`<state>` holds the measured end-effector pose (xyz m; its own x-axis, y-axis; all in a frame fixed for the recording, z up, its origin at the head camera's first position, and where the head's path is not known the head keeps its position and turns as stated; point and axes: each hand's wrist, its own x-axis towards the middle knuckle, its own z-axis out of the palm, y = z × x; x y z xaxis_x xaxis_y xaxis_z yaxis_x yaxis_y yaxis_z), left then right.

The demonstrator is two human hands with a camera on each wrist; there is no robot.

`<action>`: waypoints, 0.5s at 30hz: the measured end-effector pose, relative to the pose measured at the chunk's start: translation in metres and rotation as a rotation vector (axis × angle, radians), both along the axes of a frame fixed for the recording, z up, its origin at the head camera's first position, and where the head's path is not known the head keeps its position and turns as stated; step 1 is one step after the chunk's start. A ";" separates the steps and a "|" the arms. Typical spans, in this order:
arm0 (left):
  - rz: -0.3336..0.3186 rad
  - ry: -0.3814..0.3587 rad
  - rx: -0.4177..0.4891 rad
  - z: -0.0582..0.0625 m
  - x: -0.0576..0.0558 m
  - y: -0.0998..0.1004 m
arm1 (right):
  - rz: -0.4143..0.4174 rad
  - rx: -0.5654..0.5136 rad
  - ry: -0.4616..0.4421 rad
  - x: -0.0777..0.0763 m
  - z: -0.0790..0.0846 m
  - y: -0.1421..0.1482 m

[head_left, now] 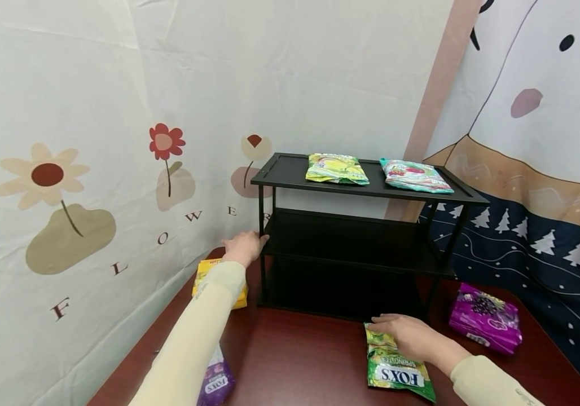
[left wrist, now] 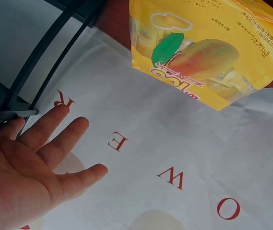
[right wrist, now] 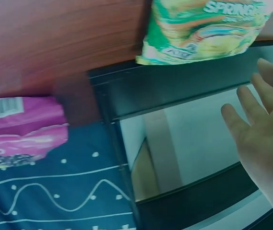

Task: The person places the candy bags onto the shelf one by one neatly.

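Expect light, soft, slippery handling from green-and-yellow plastic FOX'S bag (head_left: 396,361) on reddish-brown wooden surface (head_left: 300,361), partly behind right hand's (head_left: 409,338) loosely spread fingers (right wrist: 235,123), probably pinch near edge (head_left: 412,388), and note left hand (head_left: 244,248), fingers spread, beside black three-tier rack (head_left: 351,231).

The rack (head_left: 343,234), two bags (head_left: 337,169) on top, stands behind the spring tea bag (head_left: 396,372)

purple FOX'S bag (head_left: 219,382): cut off | yellow bag (head_left: 206,268): partly behind sleeve (head_left: 193,332)
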<state>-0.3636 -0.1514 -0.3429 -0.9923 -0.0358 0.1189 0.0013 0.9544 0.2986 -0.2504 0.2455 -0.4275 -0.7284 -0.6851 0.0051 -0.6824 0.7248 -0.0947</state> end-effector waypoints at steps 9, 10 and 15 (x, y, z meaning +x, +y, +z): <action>0.001 -0.008 -0.002 0.001 0.002 0.001 | -0.003 0.108 -0.141 -0.005 -0.005 -0.007; 0.000 -0.008 0.002 0.001 0.002 0.001 | -0.008 0.112 -0.151 -0.005 -0.006 -0.005; -0.004 -0.008 0.006 0.002 0.001 0.001 | -0.049 0.101 -0.198 -0.005 -0.011 0.006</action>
